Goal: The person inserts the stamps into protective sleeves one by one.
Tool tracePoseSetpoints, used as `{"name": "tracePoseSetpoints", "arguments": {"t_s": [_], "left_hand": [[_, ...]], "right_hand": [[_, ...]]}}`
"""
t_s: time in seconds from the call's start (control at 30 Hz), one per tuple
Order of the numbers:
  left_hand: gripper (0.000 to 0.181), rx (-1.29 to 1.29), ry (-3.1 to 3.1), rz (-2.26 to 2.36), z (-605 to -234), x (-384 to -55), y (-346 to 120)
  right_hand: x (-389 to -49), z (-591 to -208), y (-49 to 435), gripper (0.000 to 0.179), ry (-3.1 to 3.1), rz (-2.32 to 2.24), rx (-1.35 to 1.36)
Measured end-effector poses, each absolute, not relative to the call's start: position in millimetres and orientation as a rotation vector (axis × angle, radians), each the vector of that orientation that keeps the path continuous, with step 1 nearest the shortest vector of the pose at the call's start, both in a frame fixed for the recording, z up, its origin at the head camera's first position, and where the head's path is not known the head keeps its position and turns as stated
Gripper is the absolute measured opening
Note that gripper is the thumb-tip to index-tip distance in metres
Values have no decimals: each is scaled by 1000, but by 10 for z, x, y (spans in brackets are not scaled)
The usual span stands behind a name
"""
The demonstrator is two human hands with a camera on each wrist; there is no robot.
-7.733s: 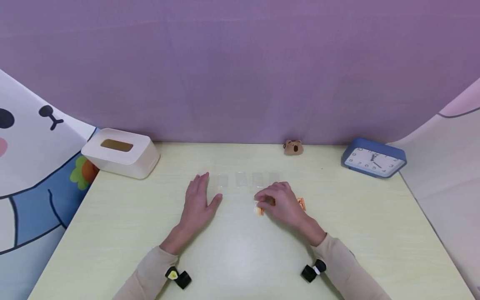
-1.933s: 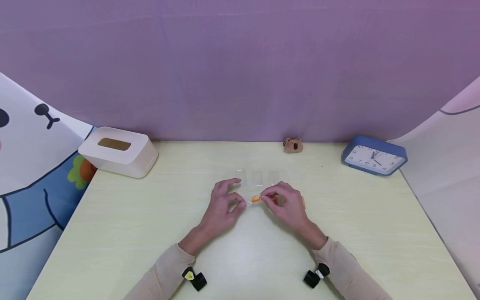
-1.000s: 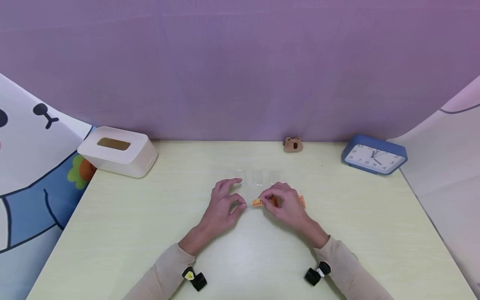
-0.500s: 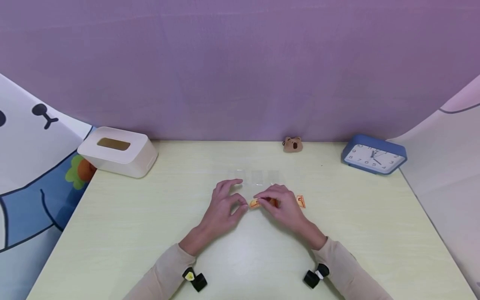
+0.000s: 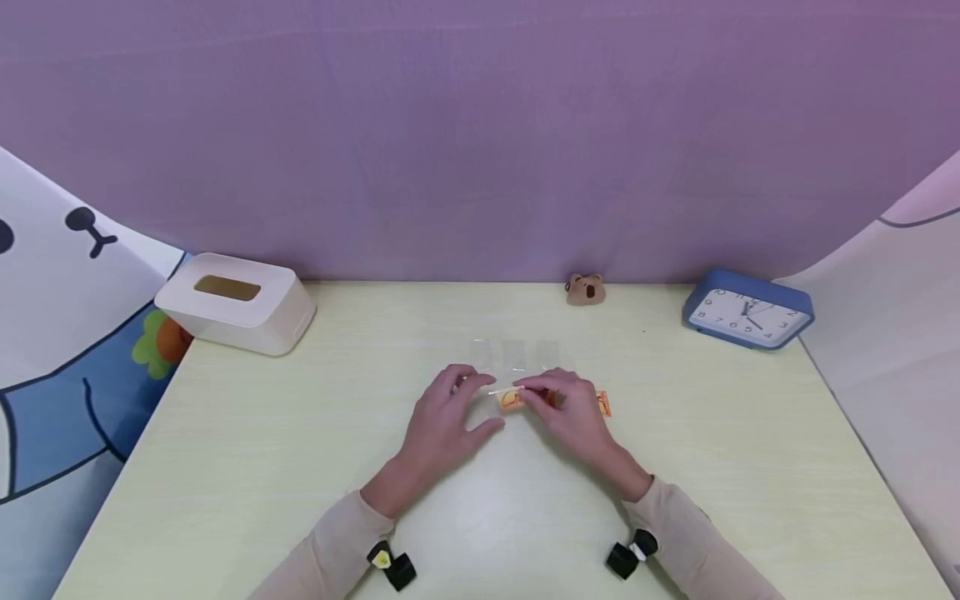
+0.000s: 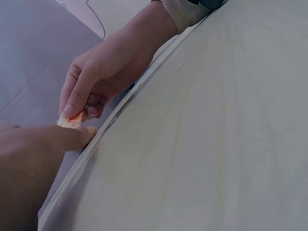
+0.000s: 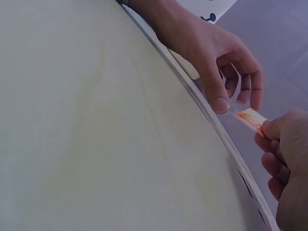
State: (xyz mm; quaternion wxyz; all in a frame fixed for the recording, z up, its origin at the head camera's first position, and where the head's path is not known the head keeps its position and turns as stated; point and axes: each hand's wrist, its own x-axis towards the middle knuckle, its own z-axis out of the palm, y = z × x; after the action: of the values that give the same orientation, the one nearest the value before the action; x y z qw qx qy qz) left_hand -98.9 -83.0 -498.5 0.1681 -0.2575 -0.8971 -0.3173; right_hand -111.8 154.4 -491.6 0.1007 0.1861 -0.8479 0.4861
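In the head view my right hand [image 5: 576, 417] pinches a small orange-and-yellow printed card [image 5: 508, 400] between thumb and fingertips. Clear film [image 7: 236, 105] shows at the card's left end in the right wrist view. My left hand [image 5: 438, 429] is at that end, thumb and forefinger spread apart on either side of it. From the left wrist view, the right thumb lies over the card [image 6: 72, 121]. Beside the right hand lies another orange card [image 5: 603, 403], partly covered by that hand. Three clear plastic sleeves [image 5: 513, 355] lie in a row just beyond the hands.
A white tissue box [image 5: 232, 304] stands at the table's back left. At the back are a small brown koala figure [image 5: 586, 289] and, further right, a blue clock [image 5: 750, 310]. A purple cloth [image 5: 480, 150] hangs behind the pale table [image 5: 480, 533].
Four sleeves lay in the row at first; three lie there now. The left hand came right to the card, pinched at its end, then spread its thumb and forefinger. The right hand keeps its pinch.
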Motion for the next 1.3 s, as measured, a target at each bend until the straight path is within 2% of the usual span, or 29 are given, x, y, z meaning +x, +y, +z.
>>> {"name": "tracePoseSetpoints", "arguments": {"t_s": [0.13,0.53,0.83,1.3], "left_hand": [[63,-697,-2518,-842,-4978,-963,-808],[47,-755,-2374,-965,-4999,-975,-776],[47,-778,-2349,-1017,-5013,-976,-780],[46,-676,-2404,-1126,-4969,-962,-766]], "right_hand": [[-1104,-4902,1533,12,-2502,1464,507],[-1052,-4899,1484,13,-2426,1635,444],[-1051,-4911,1481,15,-2396,1683,440],[-1043,-4921,1520,11,-2283,1659,472]]}}
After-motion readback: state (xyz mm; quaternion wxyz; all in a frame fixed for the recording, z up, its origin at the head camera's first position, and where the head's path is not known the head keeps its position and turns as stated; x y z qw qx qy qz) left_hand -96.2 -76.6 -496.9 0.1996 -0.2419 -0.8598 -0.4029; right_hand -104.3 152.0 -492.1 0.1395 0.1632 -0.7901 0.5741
